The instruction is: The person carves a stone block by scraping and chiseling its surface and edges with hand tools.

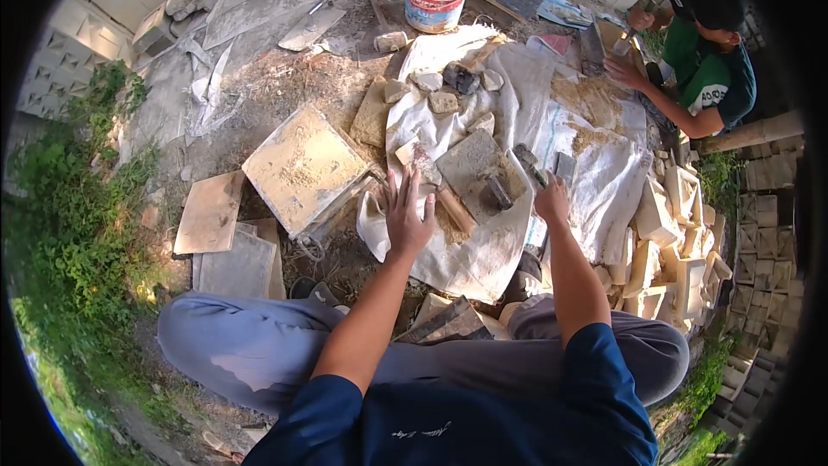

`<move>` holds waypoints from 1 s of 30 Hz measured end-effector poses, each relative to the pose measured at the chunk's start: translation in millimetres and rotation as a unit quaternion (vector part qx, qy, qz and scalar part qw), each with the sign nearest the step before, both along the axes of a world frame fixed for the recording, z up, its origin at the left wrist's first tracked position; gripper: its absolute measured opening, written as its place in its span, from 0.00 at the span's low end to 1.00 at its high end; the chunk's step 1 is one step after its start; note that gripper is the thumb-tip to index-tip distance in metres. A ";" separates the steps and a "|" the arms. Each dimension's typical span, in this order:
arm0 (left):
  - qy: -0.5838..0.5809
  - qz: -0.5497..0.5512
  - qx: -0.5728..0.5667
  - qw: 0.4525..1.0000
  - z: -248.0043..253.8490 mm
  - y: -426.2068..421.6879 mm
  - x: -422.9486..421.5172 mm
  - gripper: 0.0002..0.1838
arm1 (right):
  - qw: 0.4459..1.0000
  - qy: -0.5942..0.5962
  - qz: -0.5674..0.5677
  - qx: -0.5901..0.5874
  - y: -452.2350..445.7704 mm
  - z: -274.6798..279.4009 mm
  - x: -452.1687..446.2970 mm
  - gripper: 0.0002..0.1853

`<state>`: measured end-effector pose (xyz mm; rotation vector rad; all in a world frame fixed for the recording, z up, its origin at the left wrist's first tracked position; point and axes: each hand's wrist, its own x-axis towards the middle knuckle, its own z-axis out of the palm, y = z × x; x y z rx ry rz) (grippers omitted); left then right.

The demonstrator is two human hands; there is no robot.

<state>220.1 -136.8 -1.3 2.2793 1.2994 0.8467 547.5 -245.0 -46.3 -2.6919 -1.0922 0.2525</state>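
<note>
My left hand [408, 214] lies with its fingers stretched out beside a pale, rust-stained flat piece [417, 160]. Just right of it is a brown wooden bar [455, 210]. A square grey slab [476, 164] rests on the white sacking, with a small dark block [498, 193] on it. My right hand [552, 200] is closed around the lower end of a scraper-like tool, whose flat grey blade [565, 167] points away from me; its handle is hidden in my fingers. Left of that blade lies a dark, brush-like tool [530, 164].
White sacking [466, 267] covers the ground ahead. A dusty square slab [306, 168] is at left, stone lumps [444, 102] lie beyond, and a bucket [435, 9] stands at the back. Pale cast blocks [660, 216] are piled at right. A co-worker [707, 60] crouches at upper right.
</note>
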 end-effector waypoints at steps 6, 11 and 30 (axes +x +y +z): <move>-0.038 0.015 0.007 0.999 0.4 -3.0 -2.7 0.29 | 0.994 -0.008 -0.002 -0.113 -29.5 -50.8 31.9 0.24; -0.036 0.070 0.019 0.997 1.7 -3.7 -10.4 0.26 | 0.976 0.078 0.148 -0.138 -34.1 -88.5 49.6 0.22; -0.204 0.239 -0.041 0.949 52.9 33.9 -20.8 0.29 | 0.981 0.114 0.051 0.151 105.4 181.6 -69.6 0.23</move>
